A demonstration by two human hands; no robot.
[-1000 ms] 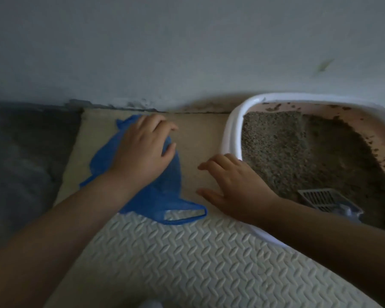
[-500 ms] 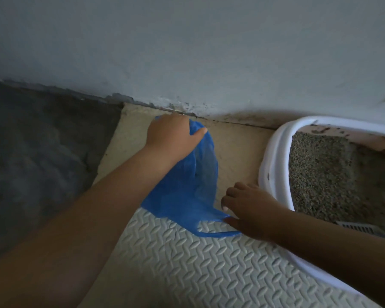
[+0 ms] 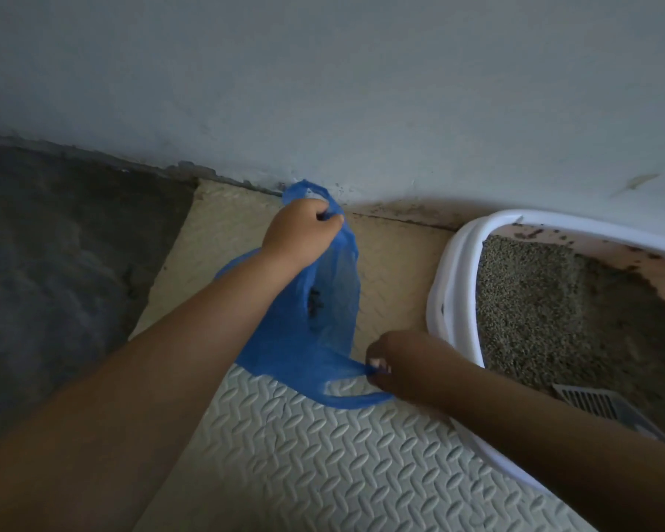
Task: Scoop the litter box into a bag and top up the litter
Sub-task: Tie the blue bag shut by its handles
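While bag (image 3: 315, 320) stretched between 2 hands on mat (image 3: 323, 455): left hand (image 3: 300, 232) fisted on far handle, right hand (image 3: 396, 368) pinching near handle. Bag long axis runs wall-to-person. Litter box (image 3: 450, 301) just right; scoop (image 3: 596, 407) inside, nearer right hand.

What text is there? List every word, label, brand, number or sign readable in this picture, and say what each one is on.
None: no readable text anywhere in this view.
The blue bag, held by the left hand and the right hand, shows no print.
The litter box, the scoop, the patterned mat and the wall show no label or marking.
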